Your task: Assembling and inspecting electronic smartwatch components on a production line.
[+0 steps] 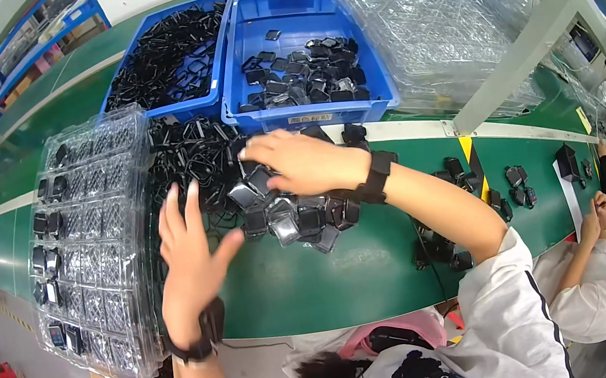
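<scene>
Our L hand [192, 267], 8 o'clock: fingers spread apart. Our R hand [307, 163] is over blk square cases [285, 224] approx dial-centre, on green surface [381, 272]; can't tell if fingers grip any. Clear compartment trays [106, 258] at 9 o'clock.

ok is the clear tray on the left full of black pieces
No, the clear tray holds black pieces only along its left side.

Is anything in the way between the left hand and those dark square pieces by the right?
Partly: loose black frames lie between the fingers of the left hand and the dark square pieces; nothing visible stands between its thumb and them.
</scene>
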{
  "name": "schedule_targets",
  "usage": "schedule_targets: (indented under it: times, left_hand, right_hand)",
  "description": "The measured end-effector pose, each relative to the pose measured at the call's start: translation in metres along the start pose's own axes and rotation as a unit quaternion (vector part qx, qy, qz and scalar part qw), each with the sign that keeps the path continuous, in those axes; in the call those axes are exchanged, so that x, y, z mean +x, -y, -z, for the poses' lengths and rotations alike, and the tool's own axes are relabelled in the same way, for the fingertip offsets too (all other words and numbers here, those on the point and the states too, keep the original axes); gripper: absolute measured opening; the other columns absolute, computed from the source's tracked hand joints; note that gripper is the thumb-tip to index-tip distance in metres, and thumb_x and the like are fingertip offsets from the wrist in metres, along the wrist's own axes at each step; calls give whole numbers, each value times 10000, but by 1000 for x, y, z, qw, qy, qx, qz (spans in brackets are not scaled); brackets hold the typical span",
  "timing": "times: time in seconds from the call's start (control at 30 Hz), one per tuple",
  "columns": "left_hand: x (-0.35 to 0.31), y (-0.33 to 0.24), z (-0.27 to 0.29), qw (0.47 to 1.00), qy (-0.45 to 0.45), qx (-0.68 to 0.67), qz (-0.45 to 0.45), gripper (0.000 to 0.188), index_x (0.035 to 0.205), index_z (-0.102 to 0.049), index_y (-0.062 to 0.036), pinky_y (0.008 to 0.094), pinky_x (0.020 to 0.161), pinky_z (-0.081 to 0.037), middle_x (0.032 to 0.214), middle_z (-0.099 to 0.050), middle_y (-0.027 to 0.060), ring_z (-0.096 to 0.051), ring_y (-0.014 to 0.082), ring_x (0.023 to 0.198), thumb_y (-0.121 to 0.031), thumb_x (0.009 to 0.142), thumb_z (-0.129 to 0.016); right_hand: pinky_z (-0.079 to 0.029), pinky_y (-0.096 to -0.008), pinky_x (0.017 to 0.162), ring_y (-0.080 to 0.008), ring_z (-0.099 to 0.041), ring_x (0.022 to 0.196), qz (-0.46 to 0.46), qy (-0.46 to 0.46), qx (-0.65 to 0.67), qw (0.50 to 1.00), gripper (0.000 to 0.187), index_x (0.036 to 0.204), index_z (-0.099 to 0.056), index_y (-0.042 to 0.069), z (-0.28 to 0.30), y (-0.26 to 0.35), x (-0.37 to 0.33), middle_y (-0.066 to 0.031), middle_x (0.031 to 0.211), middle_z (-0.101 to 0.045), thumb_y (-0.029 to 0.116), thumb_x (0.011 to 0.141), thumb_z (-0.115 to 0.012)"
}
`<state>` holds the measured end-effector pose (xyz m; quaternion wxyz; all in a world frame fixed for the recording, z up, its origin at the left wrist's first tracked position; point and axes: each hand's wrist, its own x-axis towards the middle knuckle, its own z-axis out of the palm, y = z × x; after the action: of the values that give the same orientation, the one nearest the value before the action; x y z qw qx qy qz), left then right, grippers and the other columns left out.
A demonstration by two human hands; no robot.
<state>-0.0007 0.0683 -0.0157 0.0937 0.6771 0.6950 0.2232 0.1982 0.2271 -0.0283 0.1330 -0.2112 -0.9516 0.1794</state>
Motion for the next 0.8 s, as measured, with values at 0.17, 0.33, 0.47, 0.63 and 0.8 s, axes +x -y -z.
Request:
schedule_targets:
  times: [0.17,0.33,0.47,0.63,0.8]
  left_hand:
    - [45,9,-16,999,24,43,22,765,1389,-379,-177,578,992,-340,1457,-270,188,-282,411,1328,-189,733,-773]
    - [53,-6,-35,999,9,-35,-37,521,1086,-554,-107,448,768,-500,1114,-448,168,-529,373,1001,-180,649,-828]
    - [48,-14,-22,998,-20,-18,-50,468,1026,-580,-56,423,769,-476,1067,-457,169,-540,386,939,-78,625,-819]
    - [26,-61,-11,998,-43,-27,-43,502,1067,-578,-62,411,799,-468,1167,-449,182,-534,395,992,-48,623,-813]
    - [34,-97,-50,992,20,-21,-121,526,1124,-562,-74,421,844,-472,1244,-448,192,-511,393,1056,-61,656,-801]
  right_hand:
    - [-375,-415,1035,-347,-441,1219,15,87,44,995,383,1162,-578,-3,3,0,-13,-185,1265,-520,139,816,-661]
    - [-370,-416,1043,-357,-430,1236,-40,85,70,993,370,1169,-567,-8,41,-2,-59,-193,1294,-497,145,841,-646]
    - [-379,-414,1021,-359,-445,1210,-33,-9,70,997,389,1190,-540,11,89,20,-97,-183,1300,-486,144,843,-655]
    - [-485,-412,857,-326,-594,1023,-2,-126,235,964,274,1103,-597,15,125,60,-160,-132,1046,-626,81,844,-655]
    - [-521,-415,722,-268,-563,882,259,-168,723,618,229,1020,-555,-37,97,144,-166,-189,1165,-448,175,959,-493]
